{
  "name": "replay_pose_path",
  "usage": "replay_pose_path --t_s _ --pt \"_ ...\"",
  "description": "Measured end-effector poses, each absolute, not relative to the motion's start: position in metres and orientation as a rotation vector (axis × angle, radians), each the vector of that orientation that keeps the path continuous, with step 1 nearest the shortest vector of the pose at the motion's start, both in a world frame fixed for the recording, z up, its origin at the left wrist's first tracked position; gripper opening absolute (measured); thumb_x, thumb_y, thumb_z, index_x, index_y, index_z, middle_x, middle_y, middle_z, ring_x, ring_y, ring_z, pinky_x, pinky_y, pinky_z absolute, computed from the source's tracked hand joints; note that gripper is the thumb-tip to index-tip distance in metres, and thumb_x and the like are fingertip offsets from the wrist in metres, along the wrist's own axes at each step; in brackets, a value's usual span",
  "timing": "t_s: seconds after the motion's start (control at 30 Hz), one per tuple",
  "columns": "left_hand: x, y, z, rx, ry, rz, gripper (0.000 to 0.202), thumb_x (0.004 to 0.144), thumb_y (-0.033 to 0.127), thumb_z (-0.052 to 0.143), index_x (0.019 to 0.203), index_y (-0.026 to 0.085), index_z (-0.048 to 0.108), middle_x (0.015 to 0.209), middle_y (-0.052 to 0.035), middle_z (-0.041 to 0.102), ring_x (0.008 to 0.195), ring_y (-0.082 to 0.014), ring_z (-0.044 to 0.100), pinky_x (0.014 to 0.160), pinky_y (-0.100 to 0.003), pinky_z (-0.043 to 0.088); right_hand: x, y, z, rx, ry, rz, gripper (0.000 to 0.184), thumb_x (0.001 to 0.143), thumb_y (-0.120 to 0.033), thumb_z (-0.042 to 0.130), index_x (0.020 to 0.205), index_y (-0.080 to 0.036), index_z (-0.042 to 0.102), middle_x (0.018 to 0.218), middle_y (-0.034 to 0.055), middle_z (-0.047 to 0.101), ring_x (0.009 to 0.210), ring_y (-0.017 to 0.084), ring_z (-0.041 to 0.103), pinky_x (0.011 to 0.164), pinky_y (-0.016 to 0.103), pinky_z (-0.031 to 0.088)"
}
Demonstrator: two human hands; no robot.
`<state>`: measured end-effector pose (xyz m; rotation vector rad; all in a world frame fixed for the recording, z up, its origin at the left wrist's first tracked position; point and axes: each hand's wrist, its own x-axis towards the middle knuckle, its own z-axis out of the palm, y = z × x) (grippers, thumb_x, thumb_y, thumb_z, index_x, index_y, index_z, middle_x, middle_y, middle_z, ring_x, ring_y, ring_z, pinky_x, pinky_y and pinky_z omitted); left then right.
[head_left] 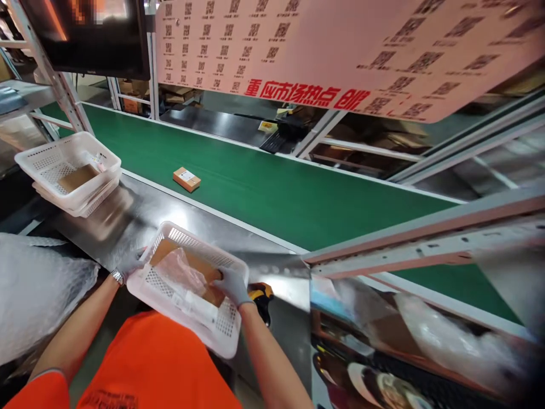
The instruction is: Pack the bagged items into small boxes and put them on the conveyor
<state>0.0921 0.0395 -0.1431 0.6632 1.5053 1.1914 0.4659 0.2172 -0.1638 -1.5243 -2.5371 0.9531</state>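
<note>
A white perforated plastic basket sits at the near edge of the steel counter, in front of my orange shirt. My left hand, in a grey glove, grips its left rim with curled fingers. My right hand, also gloved, reaches inside with its fingers closed on a brown cardboard piece. A clear plastic bag and a white printed slip also lie in the basket.
A green conveyor belt carries one small cardboard box. Stacked white baskets stand at the left. Bubble wrap lies at the near left. A yellow-black scanner rests right of the basket. An aluminium frame crosses at the right.
</note>
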Motion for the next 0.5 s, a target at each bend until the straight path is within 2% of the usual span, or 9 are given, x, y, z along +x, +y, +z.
replay_pose_path --t_s 0.1,0.27,0.37,0.5 --pt "0.082 0.041 -0.153 0.589 1.502 1.248 0.068 0.05 0.02 0.077 0.117 0.018 0.088 0.108 -0.0063 0.09 0.099 -0.031 0.08 0.09 -0.039 0.062 0.464 0.214 -0.15 -1.515 -2.561 0.981 0.01 0.083 -0.025 0.075 0.085 -0.021 0.084 0.085 0.0035 0.08 0.085 0.022 0.069 0.074 0.031 0.043" --pt "0.065 0.039 -0.162 0.588 1.481 1.286 0.062 0.054 0.03 0.088 0.115 0.019 0.088 0.111 -0.0097 0.089 0.11 -0.0362 0.08 0.103 -0.046 0.062 0.459 0.19 -0.139 -1.454 -2.431 0.711 0.026 0.091 -0.024 0.061 0.091 -0.024 0.087 0.103 0.0094 0.081 0.098 0.024 0.07 0.082 0.032 0.047" --pt "0.053 0.037 -0.167 0.494 1.46 1.334 0.073 0.051 0.033 0.093 0.121 0.016 0.086 0.118 -0.0142 0.088 0.115 -0.0385 0.081 0.11 -0.051 0.061 0.462 0.18 -0.141 -1.484 -2.218 0.62 0.03 0.092 -0.033 0.058 0.094 -0.023 0.086 0.098 0.0112 0.078 0.093 0.026 0.07 0.082 0.035 0.05" --pt "0.026 0.035 -0.185 0.434 1.527 1.416 0.085 0.05 0.038 0.093 0.131 0.013 0.082 0.12 -0.015 0.088 0.118 -0.0398 0.08 0.109 -0.051 0.063 0.469 0.168 -0.146 -1.592 -1.789 0.515 0.03 0.089 -0.047 0.061 0.089 -0.023 0.079 0.092 0.0101 0.077 0.087 0.027 0.068 0.082 0.038 0.054"
